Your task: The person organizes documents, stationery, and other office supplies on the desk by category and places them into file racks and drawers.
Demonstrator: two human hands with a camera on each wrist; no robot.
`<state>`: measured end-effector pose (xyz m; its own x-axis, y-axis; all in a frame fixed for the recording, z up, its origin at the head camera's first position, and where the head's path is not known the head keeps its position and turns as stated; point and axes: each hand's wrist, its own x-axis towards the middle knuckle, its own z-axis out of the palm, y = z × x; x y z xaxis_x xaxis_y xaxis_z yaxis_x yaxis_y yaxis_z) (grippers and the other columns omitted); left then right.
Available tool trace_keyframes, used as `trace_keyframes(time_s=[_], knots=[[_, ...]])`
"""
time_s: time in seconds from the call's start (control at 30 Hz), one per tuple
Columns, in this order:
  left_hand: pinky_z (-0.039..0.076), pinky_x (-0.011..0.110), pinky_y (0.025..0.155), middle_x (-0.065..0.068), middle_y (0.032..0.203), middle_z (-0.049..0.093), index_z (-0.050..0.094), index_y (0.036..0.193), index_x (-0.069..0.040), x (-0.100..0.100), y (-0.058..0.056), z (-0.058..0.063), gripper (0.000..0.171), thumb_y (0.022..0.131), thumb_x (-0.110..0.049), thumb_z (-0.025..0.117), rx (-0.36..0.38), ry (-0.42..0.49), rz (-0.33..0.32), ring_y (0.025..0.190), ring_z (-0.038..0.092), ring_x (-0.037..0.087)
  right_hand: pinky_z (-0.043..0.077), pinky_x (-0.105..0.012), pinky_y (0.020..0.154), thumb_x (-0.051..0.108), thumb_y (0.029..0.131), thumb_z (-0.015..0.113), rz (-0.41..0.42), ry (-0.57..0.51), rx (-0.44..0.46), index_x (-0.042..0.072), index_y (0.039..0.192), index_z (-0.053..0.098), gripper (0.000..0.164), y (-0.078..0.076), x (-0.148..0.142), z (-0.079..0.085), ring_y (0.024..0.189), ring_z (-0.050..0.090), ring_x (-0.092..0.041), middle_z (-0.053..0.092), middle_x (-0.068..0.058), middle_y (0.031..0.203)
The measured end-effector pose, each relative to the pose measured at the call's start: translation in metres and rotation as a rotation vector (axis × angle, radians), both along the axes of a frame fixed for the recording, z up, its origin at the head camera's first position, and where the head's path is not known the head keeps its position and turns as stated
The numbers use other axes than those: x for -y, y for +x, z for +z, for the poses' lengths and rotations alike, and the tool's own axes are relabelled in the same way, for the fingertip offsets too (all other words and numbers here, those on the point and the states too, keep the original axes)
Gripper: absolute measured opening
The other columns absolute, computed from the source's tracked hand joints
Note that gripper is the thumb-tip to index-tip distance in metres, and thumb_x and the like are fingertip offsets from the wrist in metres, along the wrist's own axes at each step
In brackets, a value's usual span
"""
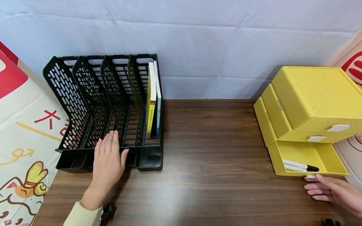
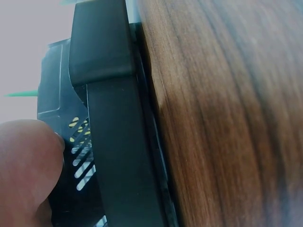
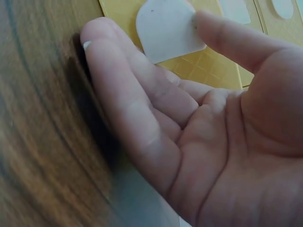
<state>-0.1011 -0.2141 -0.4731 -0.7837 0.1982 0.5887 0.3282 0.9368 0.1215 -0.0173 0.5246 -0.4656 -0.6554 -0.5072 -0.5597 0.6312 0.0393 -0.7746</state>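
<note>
On the left, a black desk file organizer (image 1: 113, 91) has tall perforated dividers and small front trays. My left hand (image 1: 108, 158) lies over its front edge, fingers extended together and thumb out to the side. In the left wrist view, the thumb (image 2: 28, 165) is beside the black plastic (image 2: 123, 142). At the right, the lowest drawer (image 1: 328, 157) of a yellow drawer unit (image 1: 325, 91) is pulled out. My right hand (image 1: 333, 190) holds its white handle (image 3: 168, 30), thumb tip at one edge and bent fingers along the opposite side.
Two thin books (image 1: 152, 100) stand in the organizer's rightmost slot. White pens (image 1: 297, 166), one with a black cap, lie in the open drawer. A wooden table (image 1: 209, 150) runs between organizer and drawer unit, with a pale cloth backdrop (image 1: 198, 47) behind.
</note>
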Motion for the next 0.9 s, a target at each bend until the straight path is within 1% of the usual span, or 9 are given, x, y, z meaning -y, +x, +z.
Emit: trace_keyframes(time_s=[0.17, 0.23, 0.57, 0.77, 0.83, 0.9], knots=[[0.031, 0.064, 0.111, 0.036, 0.14, 0.05, 0.041, 0.148, 0.011, -0.0003, -0.0001, 0.0006, 0.065, 0.107, -0.04, 0.039, -0.005, 0.003, -0.004, 0.13, 0.047, 0.05, 0.057, -0.031, 0.089, 0.024, 0.114, 0.011, -0.003, 0.049, -0.018, 0.032, 0.115, 0.071, 0.061, -0.0013, 0.0008, 0.0021, 0.105, 0.071, -0.015, 0.075, 0.001, 0.113], [0.031, 0.064, 0.11, 0.036, 0.14, 0.05, 0.041, 0.148, 0.011, -0.0005, -0.0003, 0.0007, 0.065, 0.108, -0.04, 0.038, -0.005, 0.004, -0.007, 0.13, 0.047, 0.05, 0.058, -0.031, 0.089, 0.024, 0.114, 0.012, -0.008, 0.07, -0.013, 0.032, 0.114, 0.071, 0.059, -0.0011, 0.0, 0.0019, 0.104, 0.071, -0.014, 0.075, 0.002, 0.112], [0.031, 0.064, 0.111, 0.036, 0.141, 0.05, 0.039, 0.149, 0.011, -0.0002, -0.0002, 0.0016, 0.067, 0.109, -0.042, 0.034, 0.0, 0.001, -0.008, 0.13, 0.047, 0.051, 0.058, -0.031, 0.087, 0.028, 0.113, 0.013, -0.017, 0.099, -0.005, 0.032, 0.112, 0.074, 0.062, -0.0019, -0.0024, 0.0052, 0.099, 0.072, -0.015, 0.075, 0.002, 0.108], [0.031, 0.064, 0.11, 0.036, 0.14, 0.05, 0.038, 0.15, 0.011, 0.0, -0.0005, 0.0017, 0.066, 0.108, -0.041, 0.036, -0.012, 0.004, -0.011, 0.128, 0.048, 0.052, 0.058, -0.032, 0.086, 0.029, 0.113, 0.013, -0.014, 0.131, -0.013, 0.033, 0.111, 0.074, 0.062, -0.0018, -0.0014, 0.007, 0.098, 0.072, -0.015, 0.076, 0.002, 0.107], [0.031, 0.064, 0.11, 0.036, 0.14, 0.05, 0.038, 0.15, 0.01, 0.0002, -0.0005, 0.0014, 0.066, 0.108, -0.041, 0.037, -0.014, 0.004, -0.012, 0.128, 0.048, 0.051, 0.058, -0.031, 0.086, 0.028, 0.113, 0.013, -0.015, 0.12, -0.01, 0.033, 0.111, 0.074, 0.062, -0.002, -0.001, 0.0069, 0.098, 0.072, -0.015, 0.075, 0.002, 0.107], [0.031, 0.064, 0.11, 0.036, 0.14, 0.05, 0.038, 0.15, 0.01, 0.0002, -0.0005, 0.0013, 0.066, 0.108, -0.041, 0.037, -0.017, 0.005, -0.011, 0.128, 0.048, 0.051, 0.058, -0.031, 0.087, 0.026, 0.113, 0.011, -0.015, 0.083, -0.01, 0.031, 0.113, 0.075, 0.063, -0.0029, -0.0006, 0.0064, 0.099, 0.072, -0.015, 0.075, 0.002, 0.108]])
